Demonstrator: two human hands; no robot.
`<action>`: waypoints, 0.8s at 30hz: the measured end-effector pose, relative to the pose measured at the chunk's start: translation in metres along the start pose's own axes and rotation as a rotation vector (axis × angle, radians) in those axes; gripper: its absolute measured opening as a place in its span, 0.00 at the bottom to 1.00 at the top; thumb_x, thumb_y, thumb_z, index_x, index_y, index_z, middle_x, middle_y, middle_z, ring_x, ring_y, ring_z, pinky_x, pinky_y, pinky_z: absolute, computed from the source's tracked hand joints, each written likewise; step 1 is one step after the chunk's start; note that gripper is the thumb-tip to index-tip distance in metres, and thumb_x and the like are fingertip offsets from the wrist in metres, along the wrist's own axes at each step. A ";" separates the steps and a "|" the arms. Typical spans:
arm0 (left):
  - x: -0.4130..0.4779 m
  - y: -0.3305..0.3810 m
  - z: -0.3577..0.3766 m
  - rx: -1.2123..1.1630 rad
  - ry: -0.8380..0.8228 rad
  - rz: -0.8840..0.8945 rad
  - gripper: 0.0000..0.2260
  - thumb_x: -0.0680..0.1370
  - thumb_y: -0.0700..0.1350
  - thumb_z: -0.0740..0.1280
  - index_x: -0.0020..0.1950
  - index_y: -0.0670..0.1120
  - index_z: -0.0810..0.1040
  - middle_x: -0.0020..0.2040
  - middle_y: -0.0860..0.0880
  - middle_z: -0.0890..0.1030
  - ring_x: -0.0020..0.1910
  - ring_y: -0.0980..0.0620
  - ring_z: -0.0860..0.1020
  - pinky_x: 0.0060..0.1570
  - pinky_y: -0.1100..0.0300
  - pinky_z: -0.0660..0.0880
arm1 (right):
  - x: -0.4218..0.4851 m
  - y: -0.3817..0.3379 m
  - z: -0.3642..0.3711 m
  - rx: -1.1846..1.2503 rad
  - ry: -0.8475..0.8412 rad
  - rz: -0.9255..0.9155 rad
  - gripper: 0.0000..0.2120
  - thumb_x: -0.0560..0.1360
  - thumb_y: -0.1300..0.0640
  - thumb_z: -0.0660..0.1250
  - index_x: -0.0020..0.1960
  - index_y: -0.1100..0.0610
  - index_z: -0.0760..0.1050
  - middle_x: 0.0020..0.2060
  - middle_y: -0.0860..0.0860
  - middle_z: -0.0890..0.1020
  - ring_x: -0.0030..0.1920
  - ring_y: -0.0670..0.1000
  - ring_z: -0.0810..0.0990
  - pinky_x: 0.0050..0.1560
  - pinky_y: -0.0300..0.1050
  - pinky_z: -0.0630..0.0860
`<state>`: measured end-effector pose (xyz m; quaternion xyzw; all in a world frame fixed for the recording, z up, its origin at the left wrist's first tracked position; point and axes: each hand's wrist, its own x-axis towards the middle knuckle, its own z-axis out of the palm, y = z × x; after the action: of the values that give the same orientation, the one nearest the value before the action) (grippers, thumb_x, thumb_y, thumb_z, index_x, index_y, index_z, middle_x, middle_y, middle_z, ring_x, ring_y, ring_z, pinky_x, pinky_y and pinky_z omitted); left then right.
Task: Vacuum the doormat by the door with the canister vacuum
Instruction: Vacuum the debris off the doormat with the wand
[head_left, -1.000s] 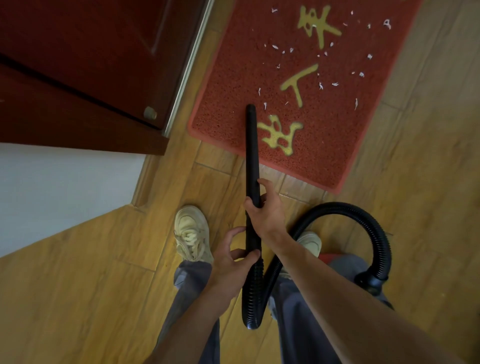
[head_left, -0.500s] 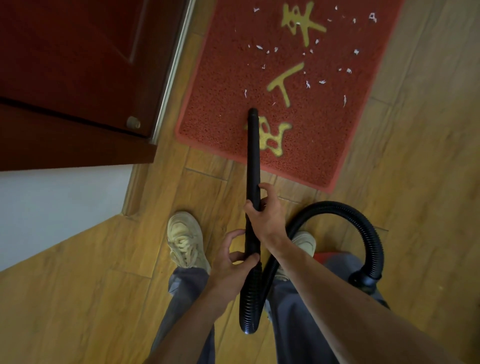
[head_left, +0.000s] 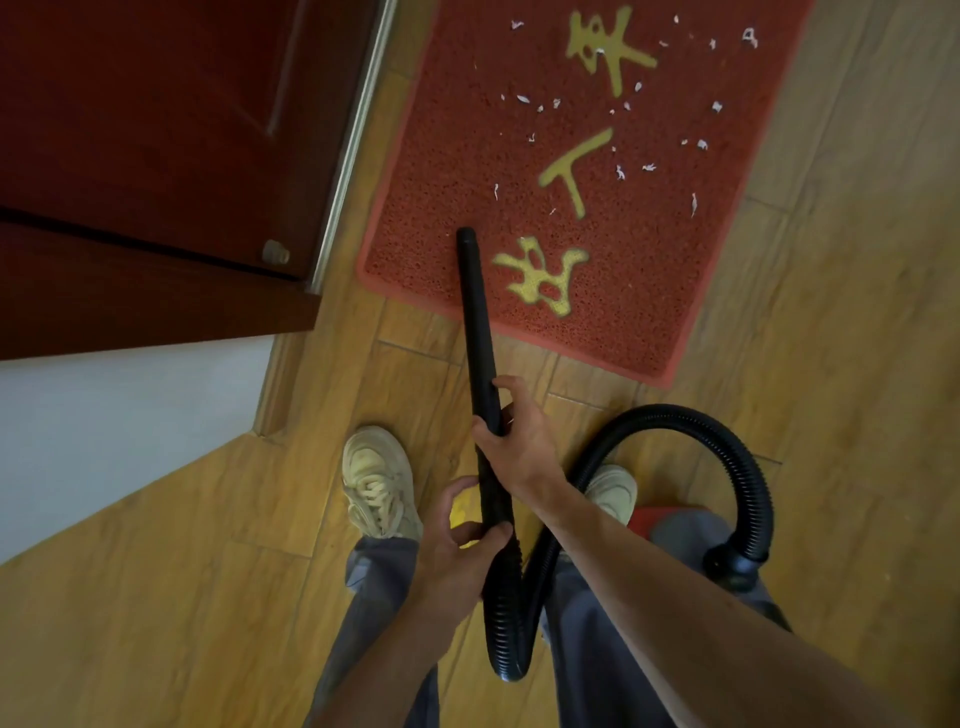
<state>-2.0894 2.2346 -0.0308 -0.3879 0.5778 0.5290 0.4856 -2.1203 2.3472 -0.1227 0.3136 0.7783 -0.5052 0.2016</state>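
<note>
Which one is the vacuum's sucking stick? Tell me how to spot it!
Find the big red doormat with yellow signs beside the dark red door. A long black tube pokes onto its near edge, gripped by the right hand higher up and the left hand lower. Unlike the ribbed hose looping behind it, it is smooth and straight.

Red doormat (head_left: 457, 208) with yellow characters and white scraps; black wand (head_left: 475, 322); dark red door (head_left: 156, 130).
</note>
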 end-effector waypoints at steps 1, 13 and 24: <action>0.000 -0.003 -0.001 -0.011 0.010 -0.008 0.22 0.76 0.35 0.71 0.60 0.59 0.74 0.42 0.39 0.84 0.38 0.45 0.83 0.39 0.49 0.82 | -0.002 -0.001 0.002 -0.012 -0.011 0.007 0.20 0.76 0.56 0.69 0.66 0.50 0.68 0.41 0.51 0.79 0.33 0.44 0.77 0.29 0.31 0.70; -0.008 0.008 -0.011 -0.037 0.019 -0.041 0.20 0.76 0.37 0.71 0.58 0.60 0.74 0.42 0.39 0.83 0.38 0.49 0.83 0.39 0.49 0.81 | -0.008 -0.008 0.023 0.004 0.067 -0.026 0.21 0.75 0.56 0.69 0.67 0.52 0.72 0.46 0.54 0.80 0.43 0.49 0.78 0.40 0.33 0.73; 0.001 0.022 -0.001 0.039 0.000 0.016 0.20 0.76 0.39 0.71 0.59 0.61 0.75 0.44 0.39 0.84 0.44 0.42 0.84 0.48 0.41 0.81 | 0.011 -0.013 0.007 -0.027 0.104 -0.014 0.20 0.76 0.54 0.68 0.66 0.50 0.68 0.43 0.52 0.79 0.39 0.48 0.80 0.36 0.40 0.76</action>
<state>-2.1108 2.2364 -0.0267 -0.3736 0.5910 0.5215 0.4890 -2.1374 2.3407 -0.1241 0.3314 0.7966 -0.4790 0.1616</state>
